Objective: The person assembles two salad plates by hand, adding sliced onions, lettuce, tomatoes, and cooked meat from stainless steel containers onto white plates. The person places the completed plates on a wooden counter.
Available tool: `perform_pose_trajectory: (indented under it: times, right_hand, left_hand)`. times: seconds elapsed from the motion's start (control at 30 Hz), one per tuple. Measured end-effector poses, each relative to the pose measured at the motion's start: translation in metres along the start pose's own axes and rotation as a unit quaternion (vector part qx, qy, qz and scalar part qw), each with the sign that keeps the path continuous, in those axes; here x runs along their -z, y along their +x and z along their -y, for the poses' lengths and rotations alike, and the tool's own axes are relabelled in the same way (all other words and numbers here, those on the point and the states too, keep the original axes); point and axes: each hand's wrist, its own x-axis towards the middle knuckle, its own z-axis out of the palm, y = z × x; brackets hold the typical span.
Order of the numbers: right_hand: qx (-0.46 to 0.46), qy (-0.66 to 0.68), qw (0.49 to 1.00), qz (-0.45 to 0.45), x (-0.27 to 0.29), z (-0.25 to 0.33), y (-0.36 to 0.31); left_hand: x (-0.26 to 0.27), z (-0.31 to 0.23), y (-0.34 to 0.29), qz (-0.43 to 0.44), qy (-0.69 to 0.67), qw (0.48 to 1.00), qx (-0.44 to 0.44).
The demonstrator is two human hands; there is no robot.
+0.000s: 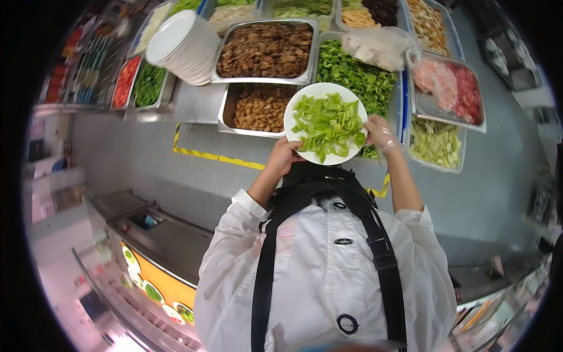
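Note:
A round white plate [331,88] heaped with cut green pepper pieces [328,122] is held in front of my chest. My left hand [284,156], bare, grips its lower left rim, the thumb lying over the edge. On the opposite side, my right hand [381,135] wears a clear plastic glove and pinches the right rim. The plate overlaps the corner of a metal pan of browned diced food [262,110]. Just beyond the plate, a large tub holds more chopped green vegetables [358,73]. My right fingertips are partly hidden by the rim and glove.
A tall stack of white plates [185,47] leans beside a pan of dark sliced meat [267,50]. To the right sit a tray of raw meat [448,88] and a tub of pale green slices [435,142]. Behind me on the left runs a steel counter [167,232].

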Motion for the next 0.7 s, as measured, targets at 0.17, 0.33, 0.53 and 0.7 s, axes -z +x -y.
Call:
perform_pose_trajectory:
  times: [0.17,0.33,0.53,0.7]
  right_hand:
    - [0.008,0.005,0.999,0.049,0.016,0.003,0.004]
    - [0.020,0.017,0.996,0.084,0.021,-0.011,0.013]
    - [0.023,0.017,0.995,0.099,0.022,-0.006,0.015]
    - [0.065,0.059,0.991,0.104,0.023,0.018,0.011]
  left_hand:
    - [-0.017,0.027,0.000,-0.063,-0.071,0.995,-0.014]
    - [-0.023,0.026,-0.007,-0.092,-0.126,0.987,-0.032]
    - [-0.029,0.040,-0.010,-0.083,-0.167,0.981,-0.044]
    - [-0.019,0.024,-0.015,-0.082,-0.164,0.980,-0.081]
